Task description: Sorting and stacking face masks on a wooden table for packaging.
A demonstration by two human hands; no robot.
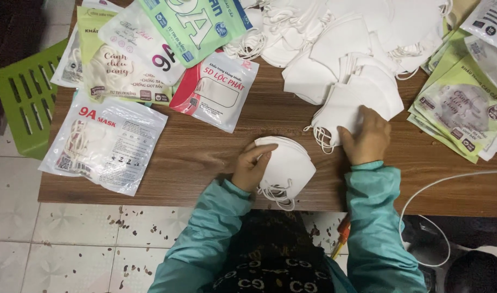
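Wooden counter [205, 146] over tiled floor, green plastic crate [26, 97] at far left. Big heap of white face masks [346, 43] up top, printed mask packets [104, 141] left & more at right [465, 103]. Left hand [252, 167] grips a small stack of folded masks [286, 165] near counter's front edge; right hand [367, 135] flat w/ fingers on one mask [338, 116] at heap's edge.

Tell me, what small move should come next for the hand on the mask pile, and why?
Probably the right hand should slide one white mask off the pile toward the stack the left hand steadies: its fingers already rest on that mask.
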